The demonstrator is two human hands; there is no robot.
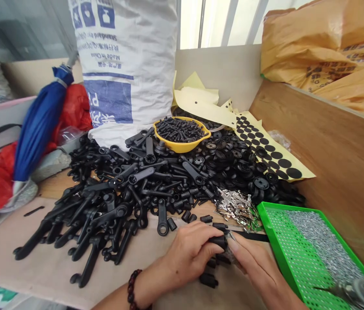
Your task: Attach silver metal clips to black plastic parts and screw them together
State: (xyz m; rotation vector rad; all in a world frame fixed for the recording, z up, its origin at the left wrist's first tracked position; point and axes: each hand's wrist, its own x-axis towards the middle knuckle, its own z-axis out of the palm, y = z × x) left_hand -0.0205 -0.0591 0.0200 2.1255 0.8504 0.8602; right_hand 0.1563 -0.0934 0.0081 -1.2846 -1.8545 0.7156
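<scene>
Left: a blue umbrella [42, 125] is leaning. Upper left-centre: a white sack [151, 64] is standing. Upper right: an orange bag [298, 41] is lying.

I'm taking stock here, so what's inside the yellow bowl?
The yellow bowl holds a pile of small black ridged pieces. Only the top layer shows; it covers the bottom, so what lies underneath can't be seen.

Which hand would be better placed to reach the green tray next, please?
Probably the right hand: it is right beside the green tray, while the left hand is farther from it and grips a black part.
</scene>
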